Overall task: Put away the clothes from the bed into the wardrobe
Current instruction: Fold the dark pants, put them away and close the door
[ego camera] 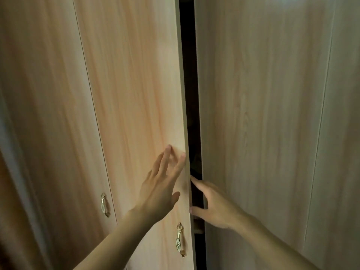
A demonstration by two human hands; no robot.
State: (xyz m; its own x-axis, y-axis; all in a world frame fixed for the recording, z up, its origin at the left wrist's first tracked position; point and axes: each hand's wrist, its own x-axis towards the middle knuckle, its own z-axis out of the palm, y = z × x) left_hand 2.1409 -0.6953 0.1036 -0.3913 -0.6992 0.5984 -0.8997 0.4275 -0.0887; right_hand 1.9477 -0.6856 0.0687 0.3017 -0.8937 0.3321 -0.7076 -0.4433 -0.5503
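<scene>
A light wood wardrobe fills the view. Its left door (136,94) stands slightly ajar, leaving a narrow dark gap (190,94) beside the right door (263,114). My left hand (161,190) lies flat on the left door near its free edge, fingers straight and spread. My right hand (214,205) is at the gap, with the index fingertip and thumb tip touching the left door's edge; its other fingers are hidden. No clothes are in view, and the wardrobe's inside is too dark to make out.
An ornate gold handle (179,239) hangs low on the ajar door. A second gold handle (104,205) sits on the panel further left. Another door seam (319,123) runs down the right side.
</scene>
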